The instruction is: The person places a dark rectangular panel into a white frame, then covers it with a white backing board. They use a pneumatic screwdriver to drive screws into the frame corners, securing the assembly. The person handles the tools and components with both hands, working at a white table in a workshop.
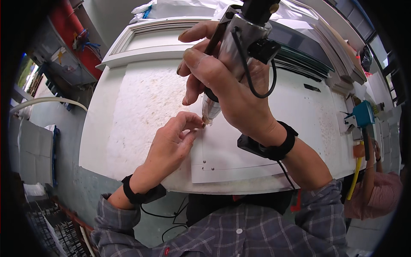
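At my far left a pale hose [51, 100] arcs toward the edge of the white worktable [96, 141], and a red cylinder [79, 40] stands behind it. A white frame [117, 60] lies along the table's far side. My left hand [168, 139] is curled, thumb and forefinger nearly together right at the tip of the tool; I cannot tell whether they pinch anything. The silver-and-black power tool [233, 53] hangs nose down, tilted, its tip just above or touching the white panel [227, 154] near its left edge. Three small dots [204, 162] mark the panel's near left corner. My right hand [244, 100] is wrapped around the tool's barrel, fingertips showing on its left side. Farther right lie dark panels [299, 45], a stack of boards [342, 53], then a turquoise device [363, 112], and a co-worker [376, 192] in a striped top stands beside a yellow hose [354, 180]
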Demonstrator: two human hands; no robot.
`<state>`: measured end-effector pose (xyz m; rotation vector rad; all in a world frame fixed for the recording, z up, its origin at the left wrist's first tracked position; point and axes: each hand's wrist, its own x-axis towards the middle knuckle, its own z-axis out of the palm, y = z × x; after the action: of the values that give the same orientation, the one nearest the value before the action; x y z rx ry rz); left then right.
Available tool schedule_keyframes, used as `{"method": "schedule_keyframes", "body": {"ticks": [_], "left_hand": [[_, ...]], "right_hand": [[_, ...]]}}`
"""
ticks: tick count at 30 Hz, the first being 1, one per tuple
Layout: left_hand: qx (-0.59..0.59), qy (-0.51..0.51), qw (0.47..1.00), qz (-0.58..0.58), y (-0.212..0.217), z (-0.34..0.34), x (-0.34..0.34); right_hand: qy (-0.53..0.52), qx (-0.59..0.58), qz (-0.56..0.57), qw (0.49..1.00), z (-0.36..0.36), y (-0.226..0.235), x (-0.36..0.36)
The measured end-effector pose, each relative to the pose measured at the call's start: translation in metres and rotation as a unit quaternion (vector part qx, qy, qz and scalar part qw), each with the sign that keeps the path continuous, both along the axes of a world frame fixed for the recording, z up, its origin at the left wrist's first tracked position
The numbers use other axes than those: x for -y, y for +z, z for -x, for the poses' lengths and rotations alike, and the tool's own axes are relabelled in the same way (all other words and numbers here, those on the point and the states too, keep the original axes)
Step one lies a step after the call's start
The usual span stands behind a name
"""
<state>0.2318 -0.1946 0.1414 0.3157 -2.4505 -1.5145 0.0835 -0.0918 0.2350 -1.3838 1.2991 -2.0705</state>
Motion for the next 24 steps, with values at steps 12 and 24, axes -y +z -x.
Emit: {"method": "schedule_keyframes", "body": {"ticks": [12, 24], "left_hand": [[-0.026, -0.013, 1.0, 0.009, -0.005, 0.0, 0.004], [-0.024, 0.018, 0.999, 0.035, -0.004, -0.003, 0.002]], "right_hand": [[-0.006, -0.078, -0.023, 0.997, 0.001, -0.005, 0.008], [0.062, 0.0, -0.11, 0.992, 0.001, -0.011, 0.004]]}}
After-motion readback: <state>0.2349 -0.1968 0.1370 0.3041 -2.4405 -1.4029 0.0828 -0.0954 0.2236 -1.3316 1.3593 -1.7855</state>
